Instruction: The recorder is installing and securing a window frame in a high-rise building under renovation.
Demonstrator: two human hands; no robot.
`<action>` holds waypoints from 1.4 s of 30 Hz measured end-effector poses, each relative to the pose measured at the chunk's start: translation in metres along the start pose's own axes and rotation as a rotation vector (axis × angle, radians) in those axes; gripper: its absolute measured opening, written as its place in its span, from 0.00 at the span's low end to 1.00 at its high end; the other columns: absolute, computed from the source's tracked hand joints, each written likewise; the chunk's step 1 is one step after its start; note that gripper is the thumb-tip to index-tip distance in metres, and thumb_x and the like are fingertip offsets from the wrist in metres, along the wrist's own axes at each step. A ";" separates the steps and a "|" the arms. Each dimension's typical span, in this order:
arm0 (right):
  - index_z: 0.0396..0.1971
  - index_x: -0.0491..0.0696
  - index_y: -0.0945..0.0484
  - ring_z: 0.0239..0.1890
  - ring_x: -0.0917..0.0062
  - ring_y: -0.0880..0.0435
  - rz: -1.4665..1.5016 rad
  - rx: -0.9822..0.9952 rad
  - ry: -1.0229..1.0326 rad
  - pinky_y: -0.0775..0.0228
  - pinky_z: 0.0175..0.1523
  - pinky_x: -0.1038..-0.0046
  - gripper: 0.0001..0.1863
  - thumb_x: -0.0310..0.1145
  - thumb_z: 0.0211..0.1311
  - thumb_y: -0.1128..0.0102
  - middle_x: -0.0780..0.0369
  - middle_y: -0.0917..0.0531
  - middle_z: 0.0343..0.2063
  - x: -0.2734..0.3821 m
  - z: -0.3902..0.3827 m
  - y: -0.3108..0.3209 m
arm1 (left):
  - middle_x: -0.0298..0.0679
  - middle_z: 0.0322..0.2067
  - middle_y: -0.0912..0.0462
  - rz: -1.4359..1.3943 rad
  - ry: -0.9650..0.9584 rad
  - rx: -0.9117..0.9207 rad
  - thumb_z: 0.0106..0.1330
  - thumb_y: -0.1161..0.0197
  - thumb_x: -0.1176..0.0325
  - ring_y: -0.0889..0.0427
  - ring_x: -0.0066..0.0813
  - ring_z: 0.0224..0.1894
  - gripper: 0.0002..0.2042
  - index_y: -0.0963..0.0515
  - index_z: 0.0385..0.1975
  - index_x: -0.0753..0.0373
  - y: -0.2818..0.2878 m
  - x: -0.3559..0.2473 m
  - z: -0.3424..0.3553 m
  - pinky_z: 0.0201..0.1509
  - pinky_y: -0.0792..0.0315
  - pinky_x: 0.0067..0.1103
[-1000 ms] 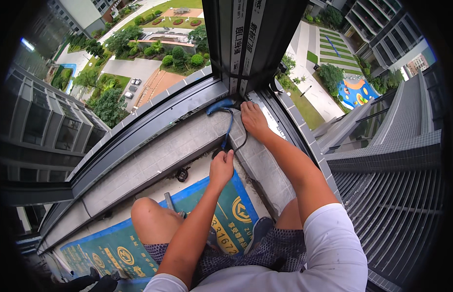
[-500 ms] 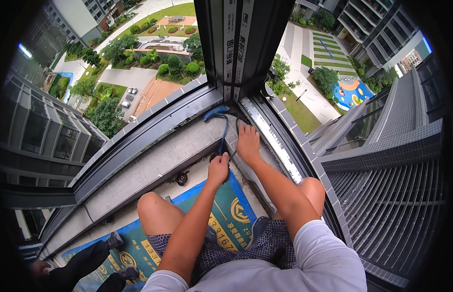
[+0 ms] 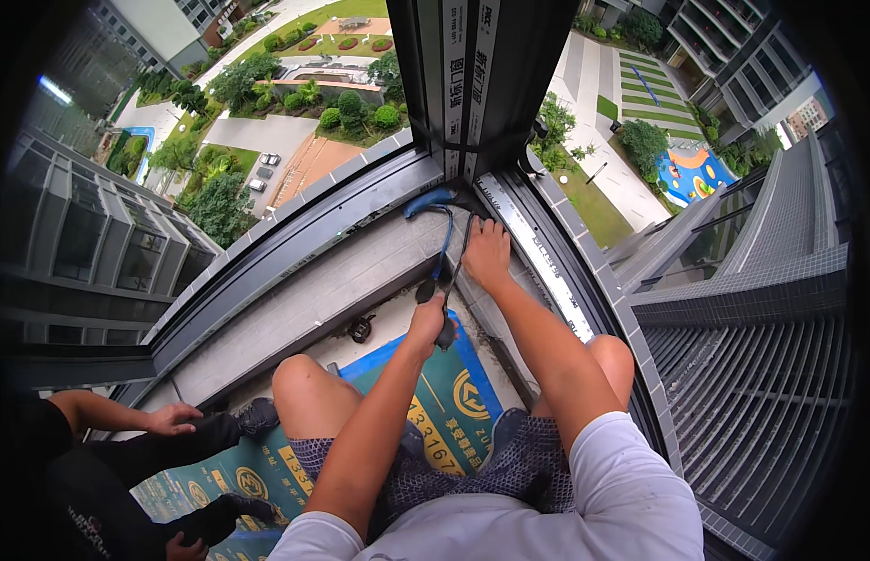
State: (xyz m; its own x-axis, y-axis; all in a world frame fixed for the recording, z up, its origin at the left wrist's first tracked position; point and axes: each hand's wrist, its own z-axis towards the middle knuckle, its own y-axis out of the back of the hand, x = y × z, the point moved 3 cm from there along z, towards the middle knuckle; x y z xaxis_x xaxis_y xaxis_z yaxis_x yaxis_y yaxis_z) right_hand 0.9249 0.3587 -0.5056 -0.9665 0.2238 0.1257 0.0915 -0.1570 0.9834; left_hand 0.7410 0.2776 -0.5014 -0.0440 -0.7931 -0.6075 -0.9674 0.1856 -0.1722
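Left grip (image 3: 427,323): closed around a lower dark bulb (image 3: 444,334), whose rounded end shows just to the right of the knuckles. An upper dark bulb (image 3: 424,291) sits immediately above this grip's thumb; cannot tell whether it is held too.

Right grip (image 3: 488,251): above and to the right of the left one, fingertips at a thin dark cord (image 3: 455,277). Whether the fingers pinch it cannot be told. The cord runs from these fingertips down to the left grip.

Blue piece (image 3: 430,200): on the ledge, above and left of the right grip, near the foot of the black corner post (image 3: 467,93). A blue cord (image 3: 446,243) drops from it to the upper bulb.

Surroundings: grey tiled ledge (image 3: 360,258) above and left of the left grip; small dark object (image 3: 361,328) to its left; green mat (image 3: 470,360) below. Co-worker's hand (image 3: 175,419) well to the left.
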 end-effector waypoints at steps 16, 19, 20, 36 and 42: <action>0.50 0.41 0.22 0.60 0.55 0.20 0.106 0.178 -0.004 0.23 0.60 0.53 0.22 0.33 0.56 0.35 0.51 0.20 0.52 -0.003 0.022 0.006 | 0.44 0.26 0.19 -0.211 -0.061 -0.186 0.83 0.51 0.57 0.20 0.36 0.20 0.16 0.27 0.40 0.64 -0.012 0.029 0.005 0.23 0.23 0.33; 0.47 0.41 0.22 0.53 0.58 0.15 0.061 0.193 0.115 0.16 0.52 0.60 0.24 0.36 0.52 0.27 0.51 0.17 0.48 -0.014 0.028 0.001 | 0.39 0.25 0.22 -0.216 -0.126 -0.148 0.84 0.52 0.56 0.23 0.29 0.21 0.16 0.27 0.36 0.61 -0.019 0.037 0.009 0.27 0.22 0.30; 0.44 0.40 0.22 0.48 0.57 0.11 0.045 0.150 0.200 0.15 0.49 0.61 0.20 0.34 0.55 0.31 0.51 0.14 0.43 -0.016 0.030 0.001 | 0.38 0.26 0.22 -0.157 -0.185 -0.175 0.84 0.54 0.57 0.23 0.30 0.21 0.16 0.27 0.37 0.61 -0.018 0.039 0.013 0.26 0.24 0.30; 0.44 0.44 0.17 0.43 0.49 0.10 0.146 0.245 0.417 0.17 0.49 0.53 0.14 0.33 0.61 0.38 0.46 0.11 0.40 0.039 0.063 0.054 | 0.36 0.32 0.21 -0.152 -0.437 -0.194 0.85 0.50 0.66 0.20 0.26 0.29 0.07 0.29 0.42 0.60 -0.037 0.053 0.006 0.34 0.24 0.26; 0.48 0.52 0.16 0.51 0.56 0.16 0.471 -0.045 0.536 0.21 0.56 0.58 0.13 0.33 0.64 0.33 0.56 0.16 0.43 0.073 0.114 0.035 | 0.39 0.37 0.16 -0.189 -0.452 -0.151 0.84 0.49 0.66 0.18 0.25 0.30 0.07 0.28 0.45 0.62 -0.026 0.058 0.008 0.36 0.24 0.25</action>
State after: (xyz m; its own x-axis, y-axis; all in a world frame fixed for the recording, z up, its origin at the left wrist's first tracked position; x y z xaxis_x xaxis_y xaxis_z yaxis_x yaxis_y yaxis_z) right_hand 0.8850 0.4797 -0.4469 -0.8125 -0.3797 0.4423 0.5294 -0.1631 0.8326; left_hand 0.7657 0.2315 -0.5378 0.2154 -0.4679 -0.8571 -0.9747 -0.0496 -0.2178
